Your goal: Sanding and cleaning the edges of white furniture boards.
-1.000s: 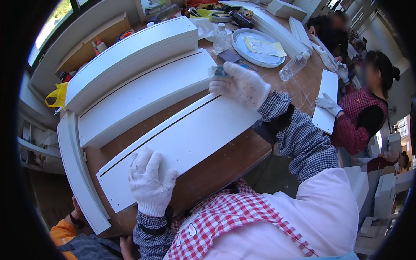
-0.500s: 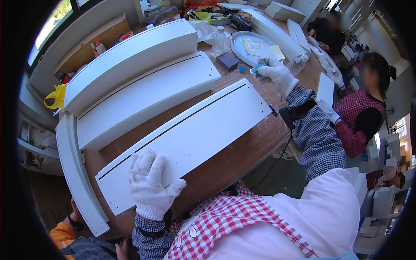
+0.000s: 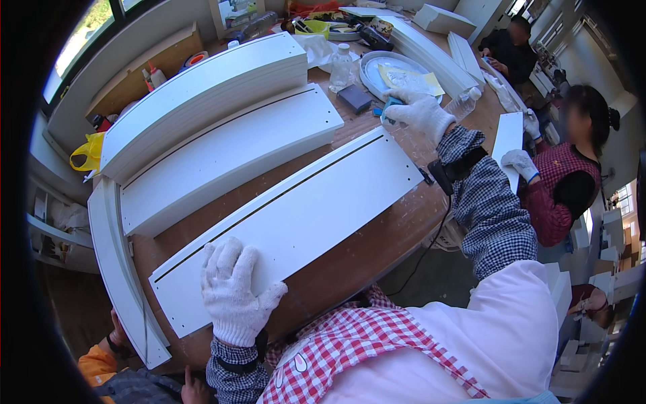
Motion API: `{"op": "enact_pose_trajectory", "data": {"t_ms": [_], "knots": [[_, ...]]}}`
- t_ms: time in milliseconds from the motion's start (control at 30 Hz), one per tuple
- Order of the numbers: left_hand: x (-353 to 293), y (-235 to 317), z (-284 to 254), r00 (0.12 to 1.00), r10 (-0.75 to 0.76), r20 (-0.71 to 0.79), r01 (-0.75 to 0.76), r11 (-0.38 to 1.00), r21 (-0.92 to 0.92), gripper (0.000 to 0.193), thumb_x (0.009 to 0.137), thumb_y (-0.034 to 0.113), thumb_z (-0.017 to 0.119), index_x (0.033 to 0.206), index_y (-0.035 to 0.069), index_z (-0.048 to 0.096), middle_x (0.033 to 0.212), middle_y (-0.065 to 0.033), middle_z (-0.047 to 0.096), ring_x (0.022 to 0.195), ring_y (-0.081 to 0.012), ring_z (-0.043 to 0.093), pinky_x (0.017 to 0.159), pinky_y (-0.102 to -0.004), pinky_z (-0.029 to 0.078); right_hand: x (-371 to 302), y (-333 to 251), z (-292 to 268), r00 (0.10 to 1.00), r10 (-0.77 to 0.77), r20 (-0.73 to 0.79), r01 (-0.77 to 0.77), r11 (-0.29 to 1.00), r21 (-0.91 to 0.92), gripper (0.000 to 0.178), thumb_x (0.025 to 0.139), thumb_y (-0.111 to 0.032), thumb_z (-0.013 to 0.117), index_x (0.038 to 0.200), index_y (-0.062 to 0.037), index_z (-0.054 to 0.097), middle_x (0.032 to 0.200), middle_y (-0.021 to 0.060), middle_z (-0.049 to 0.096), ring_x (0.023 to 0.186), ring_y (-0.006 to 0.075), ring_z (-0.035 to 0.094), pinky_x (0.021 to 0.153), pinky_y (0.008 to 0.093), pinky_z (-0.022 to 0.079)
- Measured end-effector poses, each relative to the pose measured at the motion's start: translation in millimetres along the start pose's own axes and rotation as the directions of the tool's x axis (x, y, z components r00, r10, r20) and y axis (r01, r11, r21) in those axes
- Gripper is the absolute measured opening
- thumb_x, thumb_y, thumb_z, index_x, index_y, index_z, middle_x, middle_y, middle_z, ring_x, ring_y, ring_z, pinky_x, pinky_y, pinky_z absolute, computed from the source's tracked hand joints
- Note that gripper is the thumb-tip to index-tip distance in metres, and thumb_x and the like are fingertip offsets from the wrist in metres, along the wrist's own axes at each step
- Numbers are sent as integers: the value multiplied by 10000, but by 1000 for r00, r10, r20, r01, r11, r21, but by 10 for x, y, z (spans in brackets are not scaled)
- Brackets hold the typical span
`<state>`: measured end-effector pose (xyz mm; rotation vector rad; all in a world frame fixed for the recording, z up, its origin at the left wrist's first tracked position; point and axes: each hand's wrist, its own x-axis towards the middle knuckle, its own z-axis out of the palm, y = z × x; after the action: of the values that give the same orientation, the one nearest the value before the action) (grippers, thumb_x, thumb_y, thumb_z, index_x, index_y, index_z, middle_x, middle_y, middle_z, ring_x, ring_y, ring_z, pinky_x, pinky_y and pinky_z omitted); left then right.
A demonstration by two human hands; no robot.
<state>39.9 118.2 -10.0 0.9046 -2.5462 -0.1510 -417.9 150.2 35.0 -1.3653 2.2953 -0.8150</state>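
A long white panel [image 3: 316, 202] with a dark groove along its far edge and small holes at its ends lies slanted across the brown table. My left hand [image 3: 237, 296], in a white knitted glove, rests on the panel's near left part with its fingers stretched out. Just beyond the panel's far right corner, my gloved right hand [image 3: 420, 114] is closed on a small blue piece [image 3: 391, 103]. The fingers cover much of that piece, so its exact kind is unclear. To its left sits a dark blue-grey block [image 3: 354, 98].
Stacked white grooved panels [image 3: 229, 158] and a taller stack [image 3: 202, 101] stand beyond. Clear bottles [image 3: 342, 66], a white round tray [image 3: 377, 71] and a black cable [image 3: 425, 252] are around the table. A co-worker [image 3: 565, 161] handles a white board [image 3: 508, 141] at the right.
My right hand has moved slightly left and nearer, toward the panel's far right corner, with the blue piece. My left hand stays nearly in place. The co-worker's hands have shifted on their board.
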Motion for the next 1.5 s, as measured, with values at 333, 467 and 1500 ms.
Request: {"op": "enact_pose_trajectory", "data": {"t_ms": [333,467,1500], "knots": [[32,10,-1,1000,6,11,-6,1000,-7,744,760,709,659,1125,63,627,1221,-146,573,1211,-377,519,1115,-555,341,-12,-65,-32,999,24,27,-27,989,146,463,875,-216,671,1278,5,613,1067,106,652,896,139,631,767,249,530],[20,2,6,1000,15,0,-15,1000,3,721,764,695,655,1112,65,621,1208,-139,569,1207,-356,526,1123,-562,333,-5,-28,-39,1000,19,10,-19,998,60,458,878,-252,672,1269,-17,627,1045,103,671,909,151,640,761,259,532],[48,62,-19,997,-61,46,63,997,-54,584,709,523,759,1071,80,642,1196,-120,581,1208,-336,533,1143,-554,333,-99,2,15,999,-28,16,27,998,52,480,894,-216,676,1325,-24,592,1140,133,641,979,175,643,840,259,538]]}}
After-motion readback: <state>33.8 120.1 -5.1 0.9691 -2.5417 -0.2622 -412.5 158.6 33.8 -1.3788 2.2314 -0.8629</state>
